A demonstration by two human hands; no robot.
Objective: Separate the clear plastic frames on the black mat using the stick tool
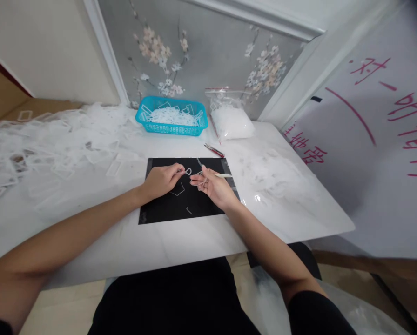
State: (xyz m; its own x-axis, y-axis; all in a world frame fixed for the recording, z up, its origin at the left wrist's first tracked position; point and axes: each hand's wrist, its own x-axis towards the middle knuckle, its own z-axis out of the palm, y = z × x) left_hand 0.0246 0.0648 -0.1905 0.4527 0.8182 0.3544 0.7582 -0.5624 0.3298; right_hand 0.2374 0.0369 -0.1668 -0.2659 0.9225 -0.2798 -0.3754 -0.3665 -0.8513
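My left hand (pixel 164 180) is closed in a pinch on a small white plastic loop (pixel 188 171), whose rounded end sticks out towards the right. Close beside it, my right hand (pixel 216 187) is partly curled, with a thin white plastic strip (pixel 198 182) across its fingers. A pale, slender stick (pixel 224 176) projects from behind its thumb; its kind is unclear. Both hands are over a black mat (pixel 166 211). Thin whitish offcuts, including a bent piece (pixel 189 211), lie on the mat.
A blue basket (pixel 171 130) of white plastic pieces stands behind the mat, beside a clear bag (pixel 232 123) of white material. Red-handled nippers (pixel 214 150) lie nearby. White plastic frames (pixel 65 139) are heaped left; translucent scraps (pixel 278 181) spread right on the white table (pixel 194 239).
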